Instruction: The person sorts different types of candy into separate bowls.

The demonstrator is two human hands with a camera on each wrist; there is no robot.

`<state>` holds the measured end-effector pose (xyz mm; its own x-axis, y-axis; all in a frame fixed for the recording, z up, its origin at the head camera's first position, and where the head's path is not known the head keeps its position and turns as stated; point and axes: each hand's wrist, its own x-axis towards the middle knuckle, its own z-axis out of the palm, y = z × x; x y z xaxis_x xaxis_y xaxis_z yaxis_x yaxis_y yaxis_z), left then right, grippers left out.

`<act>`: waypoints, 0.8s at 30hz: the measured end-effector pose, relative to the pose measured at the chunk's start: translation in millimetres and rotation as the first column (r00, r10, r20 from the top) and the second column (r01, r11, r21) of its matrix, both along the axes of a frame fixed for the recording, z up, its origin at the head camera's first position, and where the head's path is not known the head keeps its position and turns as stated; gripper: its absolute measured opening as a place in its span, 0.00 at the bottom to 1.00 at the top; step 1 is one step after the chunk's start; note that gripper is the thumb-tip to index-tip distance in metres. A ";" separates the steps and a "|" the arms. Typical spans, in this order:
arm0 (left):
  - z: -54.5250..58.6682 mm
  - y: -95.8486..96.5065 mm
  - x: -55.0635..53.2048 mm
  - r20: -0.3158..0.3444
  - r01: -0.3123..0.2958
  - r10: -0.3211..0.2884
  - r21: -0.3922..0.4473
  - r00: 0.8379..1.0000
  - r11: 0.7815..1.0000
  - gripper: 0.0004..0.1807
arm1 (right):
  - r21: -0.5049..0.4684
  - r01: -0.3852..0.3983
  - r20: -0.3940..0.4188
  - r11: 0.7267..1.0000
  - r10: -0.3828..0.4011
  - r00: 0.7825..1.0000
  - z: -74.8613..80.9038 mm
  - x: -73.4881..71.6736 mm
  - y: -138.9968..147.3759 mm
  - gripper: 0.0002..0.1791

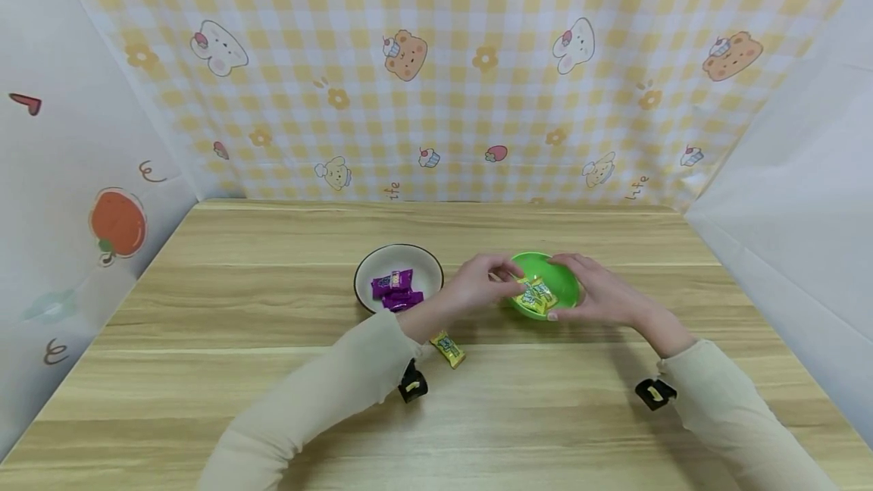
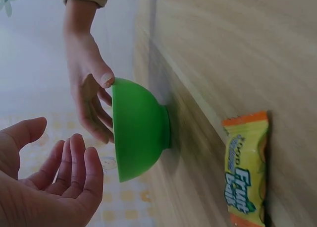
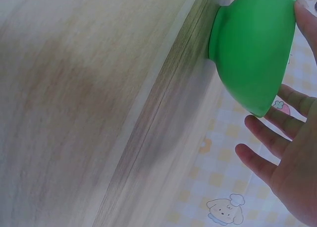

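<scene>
In the head view, my left hand [image 1: 480, 283] is over the left rim of a green bowl [image 1: 561, 279] with yellow-wrapped candies [image 1: 536, 295] in it. The left wrist view shows this hand [image 2: 54, 180] with loosely bent fingers and nothing between them. My right hand [image 1: 603, 290] holds the bowl from its right side, thumb at the near rim and fingers toward the far rim. From the right wrist, two fingers [image 3: 265, 160] of it are spread away from the bowl wall [image 3: 255, 53]. A yellow fruit candy [image 2: 246, 170] lies on the table below my left forearm.
Left of the green bowl stands a white bowl with a dark rim [image 1: 364, 270], holding purple-wrapped candies [image 1: 394, 284]. My left sleeve [image 1: 327, 385] passes close in front of it. A checked cloth [image 1: 450, 120] hangs behind the wooden table [image 1: 532, 415].
</scene>
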<state>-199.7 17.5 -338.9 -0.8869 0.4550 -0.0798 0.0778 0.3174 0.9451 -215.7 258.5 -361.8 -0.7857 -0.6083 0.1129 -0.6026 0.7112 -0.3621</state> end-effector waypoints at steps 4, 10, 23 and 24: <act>0.9 -12.4 11.9 -0.037 0.039 -0.040 -0.024 0.999 0.999 0.13 | -0.008 -0.002 -0.011 1.000 0.002 1.000 -1.2 -0.2 0.6 0.48; -10.9 -34.6 27.0 -0.032 0.094 -0.094 -0.001 0.995 0.996 0.13 | -0.006 -0.006 -0.018 1.000 0.006 1.000 -1.8 0.0 0.9 0.48; -34.1 -73.1 52.5 -0.131 0.077 -0.088 -0.082 0.988 0.994 0.13 | 0.003 0.004 -0.006 1.000 -0.004 1.000 0.1 0.5 -0.5 0.48; -35.2 -74.2 53.6 -0.149 0.081 -0.093 -0.090 0.984 0.993 0.13 | 0.003 0.004 -0.005 1.000 -0.004 1.000 -0.2 0.4 -0.4 0.47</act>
